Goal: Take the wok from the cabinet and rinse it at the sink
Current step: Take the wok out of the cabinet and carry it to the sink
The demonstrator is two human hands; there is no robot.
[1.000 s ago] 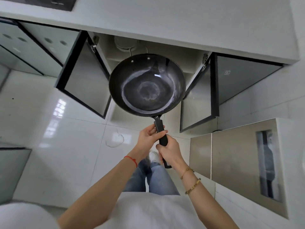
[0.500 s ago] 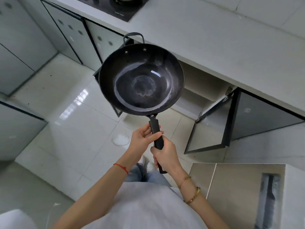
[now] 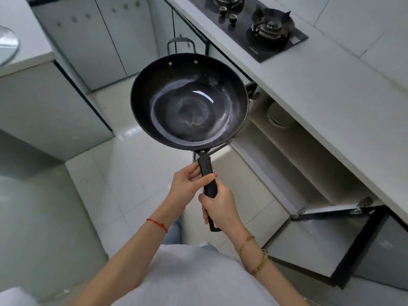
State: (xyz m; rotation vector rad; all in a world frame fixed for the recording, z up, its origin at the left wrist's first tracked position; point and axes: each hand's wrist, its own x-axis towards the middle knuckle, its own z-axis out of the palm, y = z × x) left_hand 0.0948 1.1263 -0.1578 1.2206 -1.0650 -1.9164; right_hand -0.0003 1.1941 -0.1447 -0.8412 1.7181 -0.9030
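Observation:
A black wok (image 3: 188, 100) with pale marks inside is held up in the air over the floor, roughly level, its small loop handle at the far side. Both hands grip its long black handle. My left hand (image 3: 188, 184) holds it close to the bowl, and my right hand (image 3: 220, 208) holds it farther back, near the handle's end. The open cabinet (image 3: 293, 173) lies to the right, under the counter, with its door (image 3: 320, 244) swung out. No sink is in view.
A white counter (image 3: 309, 80) runs along the right with a black gas hob (image 3: 260, 25) on it. White plates (image 3: 278, 117) sit inside the cabinet. Another counter with a glass lid (image 3: 7, 47) stands at the left. Pale floor tiles (image 3: 136, 173) lie below.
The view has swung to the left, away from the open cabinet. The wok, still held by both hands, now hangs over the floor instead of in front of the cabinet opening.

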